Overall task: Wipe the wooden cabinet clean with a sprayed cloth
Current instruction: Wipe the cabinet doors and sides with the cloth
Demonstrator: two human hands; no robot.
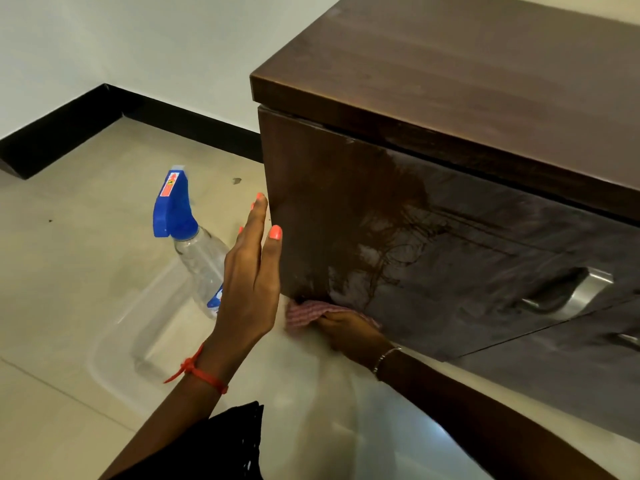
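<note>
Your right hand [349,329] has its grip closed around the pink checked cloth [310,312], pressing it against the bottom corner of the wooden cabinet [433,109] just below the centre of the frame, where the cabinet meets the floor [69,237]. Your left hand [251,271] is flat and spread wide, holding nothing, with its fingertips resting against the cabinet's vertical corner edge a little left of centre; it looks like a brace while you wipe low.

The cabinet fills the right half of the frame. Its glossy front panel shows streaks and a broad smeared patch running down from under the top toward the cloth, which I read as spray or wet wiping marks, though some of it may be reflection. Toward the metal handle [575,292] at the right the front looks hazy and dull. The top shows faint pale marks toward the upper centre. So you seem partway: the left part of the front is being worked, while the handle area, the lower drawer and the top probably still need passes. Whether the side panel is clean I cannot tell.

The spray bottle [187,233] lies on the floor at centre left, just beyond your left hand, beside a clear plastic lid [114,341].
</note>
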